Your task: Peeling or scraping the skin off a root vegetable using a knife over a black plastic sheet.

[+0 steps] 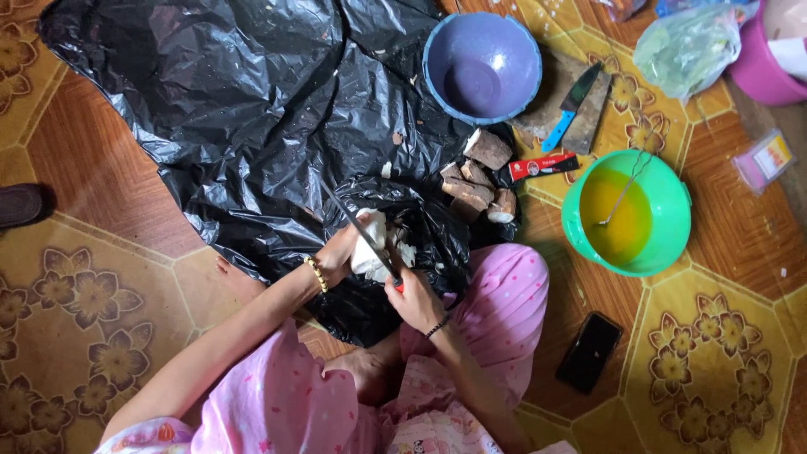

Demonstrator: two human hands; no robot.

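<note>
My left hand [339, 255] grips a white peeled root piece [368, 244] over a black plastic sheet [235, 101]. My right hand [414, 296] is closed on the red handle of a long knife [357, 227], whose blade lies across the white piece and points up and left. Several unpeeled brown root chunks [475, 181] lie just beyond, on the sheet's right edge. White peel scraps sit under my hands.
An empty purple-blue bowl [482, 65] stands at the top. A green bucket [626, 214] of yellow liquid with a metal utensil stands right. A blue-handled knife [572, 108] rests on a wooden board. A black phone [590, 351] lies on the patterned floor. A pink bucket [769, 59] sits top right.
</note>
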